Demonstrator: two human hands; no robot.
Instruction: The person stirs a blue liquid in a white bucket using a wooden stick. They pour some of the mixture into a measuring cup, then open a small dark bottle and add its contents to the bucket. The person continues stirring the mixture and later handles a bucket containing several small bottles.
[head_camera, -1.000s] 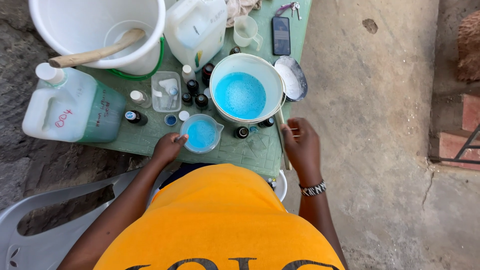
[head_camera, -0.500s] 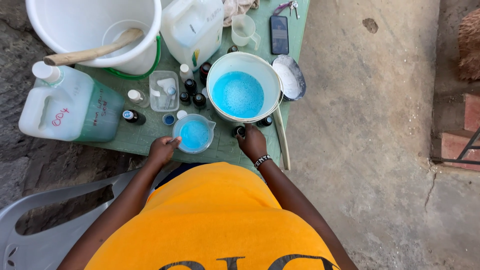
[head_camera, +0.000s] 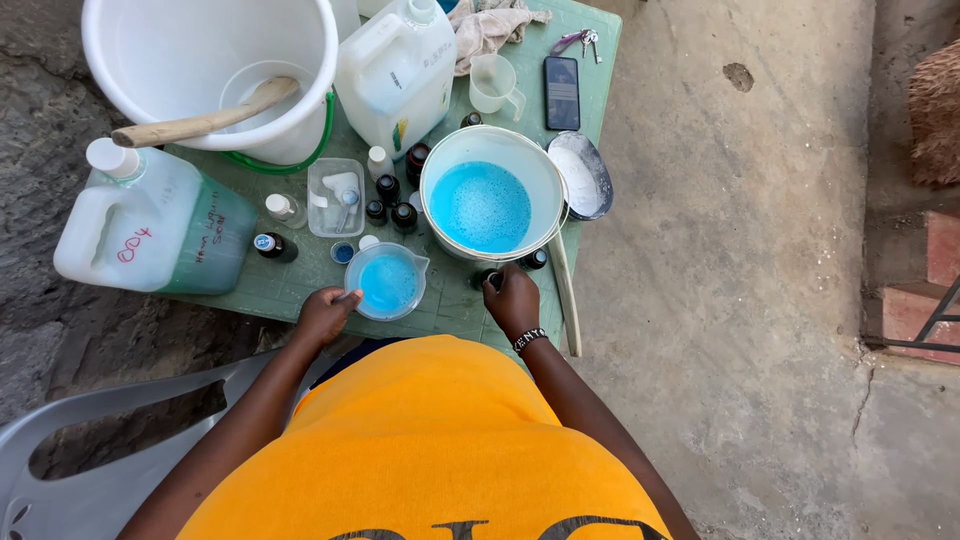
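Near the green tabletop's front edge: left hand clasping, steadying, clear plastic jug of blue liquid; right hand closed around small dark bottle.

Two jugs are standing on the surface: one greenish, one white; two buckets: a large white one and a smaller one of blue liquid; two cups: one blue-filled, one empty; one phone; one key bunch; one stick; several small dark bottles, count unclear.
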